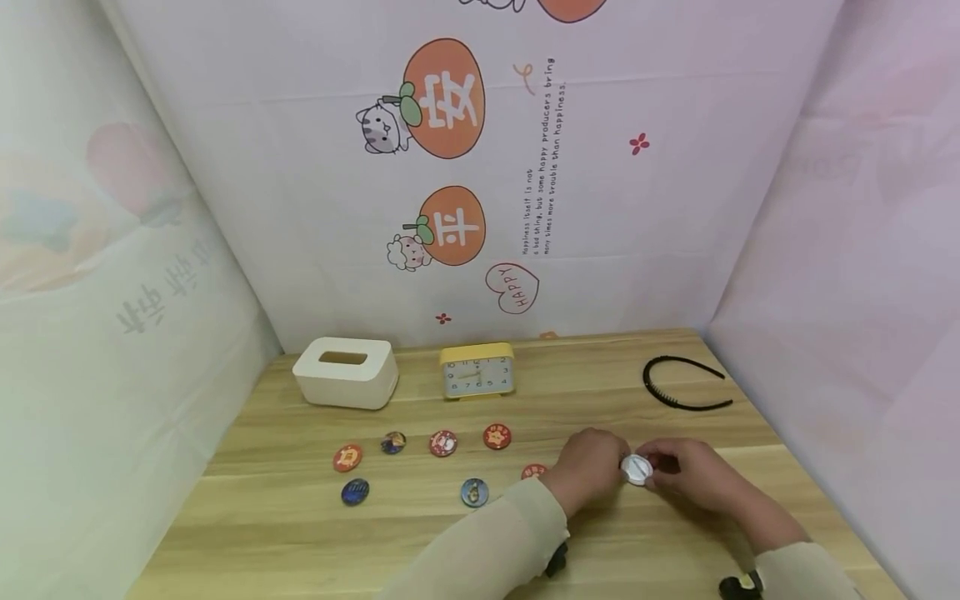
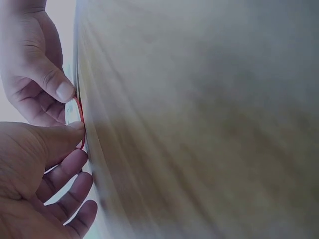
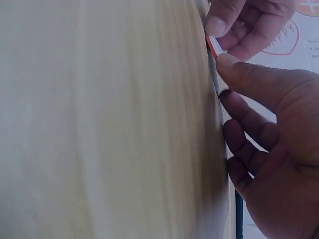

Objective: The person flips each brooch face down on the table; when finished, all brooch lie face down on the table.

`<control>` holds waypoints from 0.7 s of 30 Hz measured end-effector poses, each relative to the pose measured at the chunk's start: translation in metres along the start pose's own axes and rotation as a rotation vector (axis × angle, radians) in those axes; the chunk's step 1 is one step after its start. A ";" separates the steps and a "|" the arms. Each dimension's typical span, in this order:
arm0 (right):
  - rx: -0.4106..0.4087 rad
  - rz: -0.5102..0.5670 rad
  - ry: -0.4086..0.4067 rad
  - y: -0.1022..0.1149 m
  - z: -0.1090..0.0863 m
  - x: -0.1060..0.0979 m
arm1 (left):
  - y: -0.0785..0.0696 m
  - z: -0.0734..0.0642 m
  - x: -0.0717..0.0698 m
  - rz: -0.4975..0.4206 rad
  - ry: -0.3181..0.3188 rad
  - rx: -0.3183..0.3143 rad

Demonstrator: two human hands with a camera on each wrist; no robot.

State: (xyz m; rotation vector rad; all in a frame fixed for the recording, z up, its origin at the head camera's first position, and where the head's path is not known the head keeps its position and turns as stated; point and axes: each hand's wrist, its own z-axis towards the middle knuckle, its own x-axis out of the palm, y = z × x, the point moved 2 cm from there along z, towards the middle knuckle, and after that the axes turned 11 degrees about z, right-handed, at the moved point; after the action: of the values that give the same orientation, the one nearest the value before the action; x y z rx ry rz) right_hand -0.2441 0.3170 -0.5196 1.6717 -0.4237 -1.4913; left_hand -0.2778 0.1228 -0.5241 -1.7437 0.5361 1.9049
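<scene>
A round pin badge [image 1: 637, 469] is turned with its silvery back and pin toward the head camera, over the right part of the wooden table. My left hand [image 1: 591, 468] pinches its left edge. From the other side, my right hand [image 1: 696, 475] grips the right edge between thumb and finger. Both wrist views show the badge's red rim [image 2: 80, 112] edge-on, close to the tabletop, with a thumb of each hand on it. A red badge [image 1: 533, 471] lies beside my left hand, partly hidden by it.
Several badges lie face up to the left, among them a blue badge [image 1: 474, 492] and a red badge [image 1: 497, 436]. Behind them stand a white tissue box [image 1: 347, 385] and a yellow clock [image 1: 477, 372]. A black headband [image 1: 660, 393] rests at the back right. Printed cloth walls enclose the table.
</scene>
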 end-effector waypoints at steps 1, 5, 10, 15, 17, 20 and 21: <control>0.003 -0.009 0.001 0.001 0.000 0.000 | 0.000 0.000 0.000 0.010 0.005 0.004; 0.015 -0.040 0.003 0.002 0.000 0.001 | -0.001 -0.002 -0.002 0.040 0.014 0.017; 0.029 -0.038 0.002 0.001 0.000 0.001 | 0.002 -0.009 -0.013 -0.009 0.027 0.007; 0.046 -0.060 -0.004 0.000 0.000 0.002 | 0.013 -0.018 -0.025 -0.065 0.073 -0.027; 0.051 -0.062 -0.003 0.001 0.000 0.003 | 0.021 -0.022 -0.029 -0.083 0.089 -0.047; 0.052 -0.070 -0.006 0.002 0.000 0.003 | 0.035 -0.027 -0.036 -0.150 0.100 -0.086; 0.056 -0.068 -0.009 0.003 0.000 0.003 | 0.041 -0.030 -0.038 -0.171 0.100 -0.099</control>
State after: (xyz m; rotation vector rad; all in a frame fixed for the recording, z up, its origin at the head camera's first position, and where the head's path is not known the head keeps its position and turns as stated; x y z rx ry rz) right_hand -0.2425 0.3134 -0.5191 1.7394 -0.4199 -1.5498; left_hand -0.2765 0.0689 -0.4910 -1.8905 0.3207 1.7598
